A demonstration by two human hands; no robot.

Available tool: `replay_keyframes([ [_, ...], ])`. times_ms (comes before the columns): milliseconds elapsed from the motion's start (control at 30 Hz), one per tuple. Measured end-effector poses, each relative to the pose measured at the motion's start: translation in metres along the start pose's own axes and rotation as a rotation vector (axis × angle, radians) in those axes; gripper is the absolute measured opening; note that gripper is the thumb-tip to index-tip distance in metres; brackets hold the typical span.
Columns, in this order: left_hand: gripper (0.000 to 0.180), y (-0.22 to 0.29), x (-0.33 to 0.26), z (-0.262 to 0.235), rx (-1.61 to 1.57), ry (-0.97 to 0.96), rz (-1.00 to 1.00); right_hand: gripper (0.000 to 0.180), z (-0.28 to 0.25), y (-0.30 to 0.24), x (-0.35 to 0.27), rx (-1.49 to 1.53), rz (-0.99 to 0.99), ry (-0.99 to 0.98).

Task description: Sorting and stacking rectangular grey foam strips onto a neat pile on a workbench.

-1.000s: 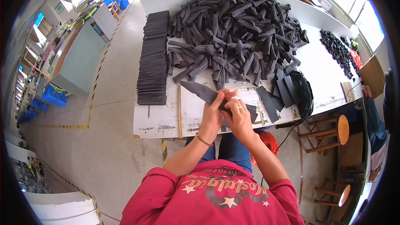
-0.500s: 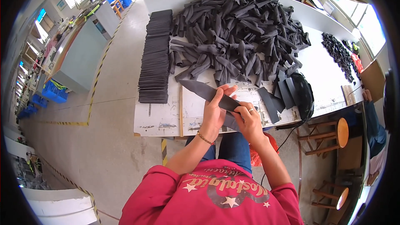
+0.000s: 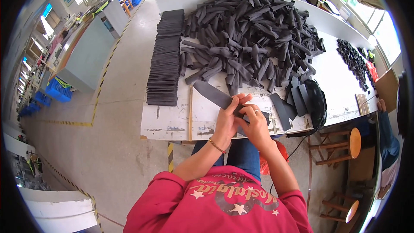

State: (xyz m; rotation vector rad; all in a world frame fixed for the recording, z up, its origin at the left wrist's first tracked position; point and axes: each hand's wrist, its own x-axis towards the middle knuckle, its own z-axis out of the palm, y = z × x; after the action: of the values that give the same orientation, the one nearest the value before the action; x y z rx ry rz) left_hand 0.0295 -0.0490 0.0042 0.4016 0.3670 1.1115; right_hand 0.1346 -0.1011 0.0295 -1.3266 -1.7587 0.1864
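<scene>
A dark grey fabric strip hangs over the near edge of the table between my two hands, its far end pointing up and left. My left hand is closed round its middle, thumb on top. At the strip's near part, my right hand pinches with bent fingers; a ring shows on one finger. The near end is partly hidden behind the hands. Beyond them spreads a big heap of curled dark strips. Flat strips stand packed in a long row to the left. Several loose flat strips lie to the right.
The white table has a raised back edge, and a thin wooden strip lies on it. A black rounded object with a cord sits at its right. Wooden stools stand at right, where another person's arm shows.
The hands have drawn closer together on the strip. My right fingers have curled in more, and the strip's far part now shows its broad face. The view has shifted slightly.
</scene>
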Motion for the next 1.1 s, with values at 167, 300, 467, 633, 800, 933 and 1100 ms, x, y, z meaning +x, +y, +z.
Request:
replay_keyframes([
  [167, 0.034, 0.007, 0.002, -0.006, -0.041, 0.01, -0.045, 0.016, -0.005, 0.008, -0.005, 0.012, 0.006, -0.055],
  [300, 0.038, 0.037, 0.007, 0.011, -0.032, 0.083, 0.167, 0.017, -0.015, 0.009, -0.004, 0.003, -0.061, -0.065],
  [467, 0.037, 0.033, 0.011, 0.016, -0.059, 0.111, 0.27, 0.018, -0.018, 0.003, 0.004, -0.003, -0.153, 0.005],
  [633, 0.038, 0.021, 0.006, 0.016, -0.036, 0.117, 0.274, 0.017, -0.012, 0.003, 0.004, 0.031, -0.146, -0.005],
  [800, 0.035, 0.016, 0.002, 0.02, -0.049, 0.122, 0.274, 0.015, -0.009, 0.004, 0.006, 0.044, -0.159, 0.021],
  [933, 0.035, 0.013, 0.002, 0.019, -0.078, 0.122, 0.276, 0.015, -0.008, 0.004, 0.007, 0.052, -0.153, 0.013],
  [1100, 0.034, 0.009, 0.0, 0.021, -0.06, 0.15, 0.278, 0.016, -0.006, 0.007, 0.004, 0.06, -0.136, 0.007],
])
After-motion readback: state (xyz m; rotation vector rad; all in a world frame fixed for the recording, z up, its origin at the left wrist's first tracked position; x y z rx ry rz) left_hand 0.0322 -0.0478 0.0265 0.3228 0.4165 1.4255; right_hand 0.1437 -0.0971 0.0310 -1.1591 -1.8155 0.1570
